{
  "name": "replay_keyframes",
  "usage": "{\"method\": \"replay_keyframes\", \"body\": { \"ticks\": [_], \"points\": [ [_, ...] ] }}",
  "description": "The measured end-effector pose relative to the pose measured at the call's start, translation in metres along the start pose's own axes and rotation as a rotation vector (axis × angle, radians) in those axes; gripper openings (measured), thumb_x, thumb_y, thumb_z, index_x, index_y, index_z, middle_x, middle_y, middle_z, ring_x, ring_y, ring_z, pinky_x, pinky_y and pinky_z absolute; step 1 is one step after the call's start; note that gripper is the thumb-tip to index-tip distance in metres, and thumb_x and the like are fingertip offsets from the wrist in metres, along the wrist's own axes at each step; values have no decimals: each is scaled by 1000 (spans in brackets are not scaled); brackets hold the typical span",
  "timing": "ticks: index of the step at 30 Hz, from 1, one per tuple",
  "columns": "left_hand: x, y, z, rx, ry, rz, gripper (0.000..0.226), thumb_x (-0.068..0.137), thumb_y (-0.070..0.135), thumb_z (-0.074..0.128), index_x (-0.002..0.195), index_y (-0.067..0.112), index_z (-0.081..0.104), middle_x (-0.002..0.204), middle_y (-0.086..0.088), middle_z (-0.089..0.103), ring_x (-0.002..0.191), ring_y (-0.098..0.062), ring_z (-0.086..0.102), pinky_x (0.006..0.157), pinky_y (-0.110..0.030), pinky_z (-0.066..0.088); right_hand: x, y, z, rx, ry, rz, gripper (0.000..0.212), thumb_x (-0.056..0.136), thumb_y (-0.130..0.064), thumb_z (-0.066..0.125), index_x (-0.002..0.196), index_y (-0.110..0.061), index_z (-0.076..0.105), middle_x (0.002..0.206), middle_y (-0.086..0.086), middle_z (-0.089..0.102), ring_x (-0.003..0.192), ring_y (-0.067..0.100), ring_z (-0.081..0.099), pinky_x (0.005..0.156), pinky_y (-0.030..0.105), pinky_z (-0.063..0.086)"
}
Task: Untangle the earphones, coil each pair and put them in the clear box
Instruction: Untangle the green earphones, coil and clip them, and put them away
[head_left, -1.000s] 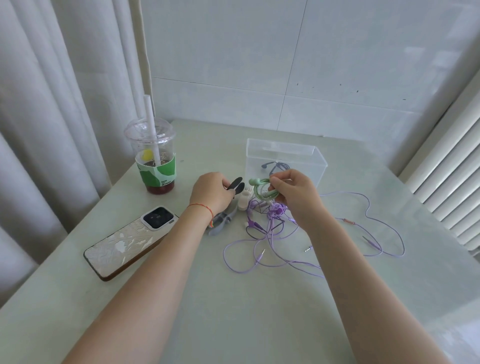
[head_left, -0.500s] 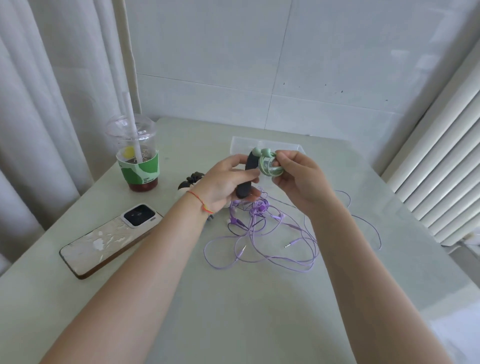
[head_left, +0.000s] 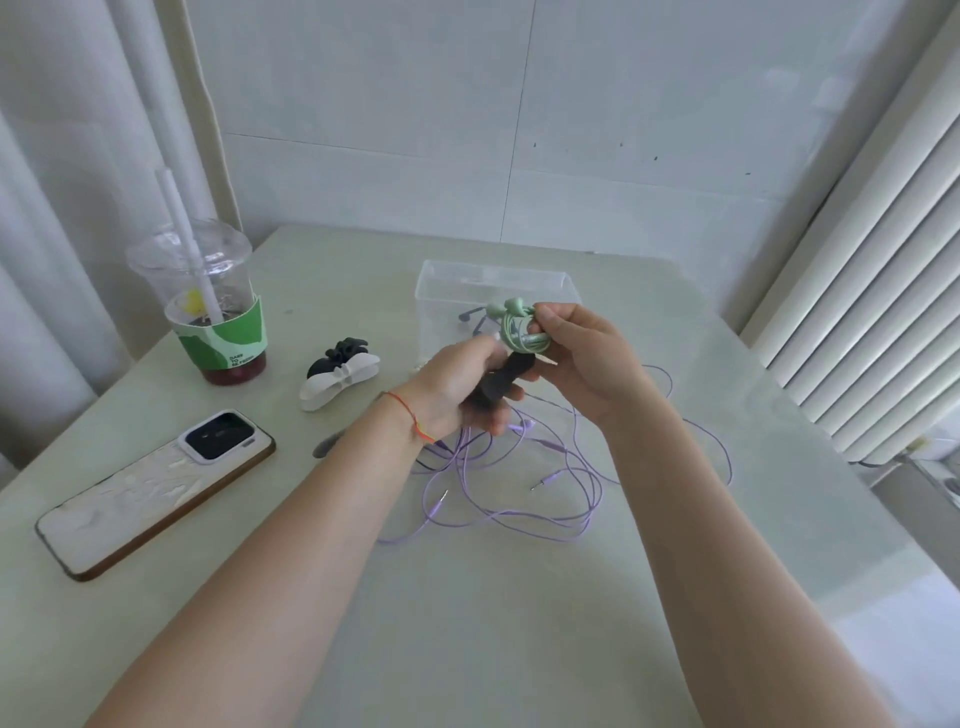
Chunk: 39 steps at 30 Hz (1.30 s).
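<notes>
My right hand pinches a coil of green earphones, held in the air in front of the clear box. My left hand grips a black cable tie right below the coil, touching it. Inside the box lies a grey-blue pair, partly hidden by the hands. Purple earphones sprawl tangled on the table under both hands.
A drink cup with a straw stands at the left. Black and white cable ties lie between cup and box; a grey one peeks out beside my left forearm. A phone lies face down at the left. A radiator borders the right.
My left hand took a black tie from the pile and brought it up to the green coil. My right hand lifted the coil off the table. The view shifted.
</notes>
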<state>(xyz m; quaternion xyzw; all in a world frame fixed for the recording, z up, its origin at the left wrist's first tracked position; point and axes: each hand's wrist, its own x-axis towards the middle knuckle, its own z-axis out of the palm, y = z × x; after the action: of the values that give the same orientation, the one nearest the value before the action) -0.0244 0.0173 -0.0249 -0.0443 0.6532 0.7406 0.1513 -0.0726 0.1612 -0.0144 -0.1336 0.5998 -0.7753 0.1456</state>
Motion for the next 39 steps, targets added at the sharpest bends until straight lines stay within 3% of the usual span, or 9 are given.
{"method": "replay_keyframes", "body": {
  "ticks": [5,9,12,18,23,30,32,36,39],
  "points": [
    [-14,10,-9,-103,-278,-30,53,98,19,23,133,-17,41,115,-32,61,71,-37,69,61,-34,57,-2,0,-1,17,15,38,24,101,-6,45,80,-3,58,63,4,67,58,19,63,60,29,51],
    [-16,8,-11,-5,-304,22,56,86,19,49,134,-11,45,113,-24,65,85,-36,71,69,-32,58,-1,1,-2,11,84,43,24,100,-5,47,79,-4,59,57,2,63,51,15,59,61,29,48],
    [-15,7,-15,-1,-290,44,51,86,19,50,129,-9,51,112,-21,62,92,-36,68,70,-33,58,2,4,-3,11,136,61,22,99,-3,49,80,-2,60,61,6,64,55,19,59,63,31,49],
    [-13,7,-22,11,-174,126,26,96,0,49,118,-8,60,107,-21,66,84,-24,70,75,-28,59,8,11,-5,27,324,81,19,98,0,49,83,4,60,74,14,59,61,25,53,60,33,45],
    [-6,-2,-9,91,-77,188,33,87,-3,66,120,-3,59,108,-14,65,83,-24,70,76,-25,57,12,13,-3,61,514,146,26,93,-1,51,68,-6,57,67,9,50,52,18,40,42,20,38],
    [-1,-12,4,435,39,314,39,73,-5,74,104,17,65,96,-7,70,82,-33,71,90,-42,53,18,17,-2,87,607,196,28,88,0,51,61,-6,52,69,10,47,71,25,45,69,38,36],
    [0,-15,8,515,84,389,37,71,-1,77,96,22,64,92,-7,68,77,-33,72,85,-41,55,20,16,-3,78,591,211,31,90,0,50,60,-6,49,64,9,45,66,24,44,71,37,36],
    [-1,-13,12,684,170,606,39,68,-1,80,98,20,65,107,2,60,66,-16,69,62,-18,43,23,13,-3,190,583,275,28,95,-5,53,67,-2,54,63,12,52,56,25,49,65,36,43],
    [-6,-15,19,658,86,616,40,73,-10,68,102,18,70,88,-3,71,59,-8,69,64,-22,51,27,15,-8,271,569,312,23,98,-13,53,79,-3,58,72,11,58,62,25,55,60,36,49]
  ]
}}
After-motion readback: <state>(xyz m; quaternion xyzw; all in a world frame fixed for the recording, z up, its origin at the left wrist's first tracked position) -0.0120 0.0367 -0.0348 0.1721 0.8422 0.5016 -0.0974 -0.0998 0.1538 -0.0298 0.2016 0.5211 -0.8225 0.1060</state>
